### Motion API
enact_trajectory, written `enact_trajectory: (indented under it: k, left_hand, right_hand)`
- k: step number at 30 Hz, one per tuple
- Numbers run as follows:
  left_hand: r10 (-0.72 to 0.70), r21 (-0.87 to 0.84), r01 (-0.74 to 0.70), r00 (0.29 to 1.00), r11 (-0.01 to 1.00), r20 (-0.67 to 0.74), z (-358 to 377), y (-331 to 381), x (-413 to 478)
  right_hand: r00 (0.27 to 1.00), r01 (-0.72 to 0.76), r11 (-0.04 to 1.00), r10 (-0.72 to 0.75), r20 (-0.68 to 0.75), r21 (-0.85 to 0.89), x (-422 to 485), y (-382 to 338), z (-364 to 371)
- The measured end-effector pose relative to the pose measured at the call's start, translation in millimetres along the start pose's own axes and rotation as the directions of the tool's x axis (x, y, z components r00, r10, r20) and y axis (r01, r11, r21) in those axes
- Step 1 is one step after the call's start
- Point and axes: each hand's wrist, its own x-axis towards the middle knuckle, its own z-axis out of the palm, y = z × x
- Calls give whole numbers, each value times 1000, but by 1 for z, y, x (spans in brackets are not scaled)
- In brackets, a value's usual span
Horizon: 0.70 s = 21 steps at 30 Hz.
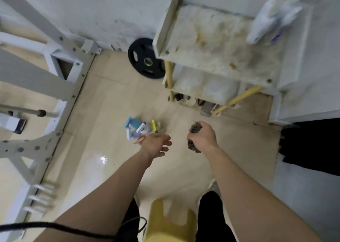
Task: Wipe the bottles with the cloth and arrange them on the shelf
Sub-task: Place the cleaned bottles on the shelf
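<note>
1. Pretty bright, soft, even light all over; shadows are faint.
2. One white glare spot on the glossy floor [103,159].
3. Whole frame is motion-smeared, worst on the spray bottles [137,129] and the white thing top right.
4. Wide-angle bend skews the edges.

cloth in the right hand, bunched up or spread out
Bunched up: the dark cloth is a wad gripped in the right hand, poking out above and below the fist.
</note>
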Motion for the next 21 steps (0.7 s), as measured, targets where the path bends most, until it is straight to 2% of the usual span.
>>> enact_trajectory:
  k: [5,9,13,17,19,21]
  left_hand:
    - [-36,78,41,997,996,-66,-68,-72,95]
    - [-70,126,85,990,988,-120,-99,-129,161]
    - [16,357,48,984,933,-175,-112,-178,232]
    - [266,592,-66,929,803,-258,-113,-204,292]
    - [385,692,-108,886,714,-259,-109,-211,317]
    - [444,764,-113,863,636,-242,-103,-216,342]
  right_hand:
    - [999,-38,988,42,24,-153,57,54,96]
    - [997,64,947,-44,68,-316,97,97,163]
    - [990,126,894,-84,115,-431,143,137,224]
    - [940,342,720,-260,222,-604,177,155,271]
    - [884,461,602,-379,275,-652,192,161,290]
    - [847,512,475,-418,328,-716,204,169,304]
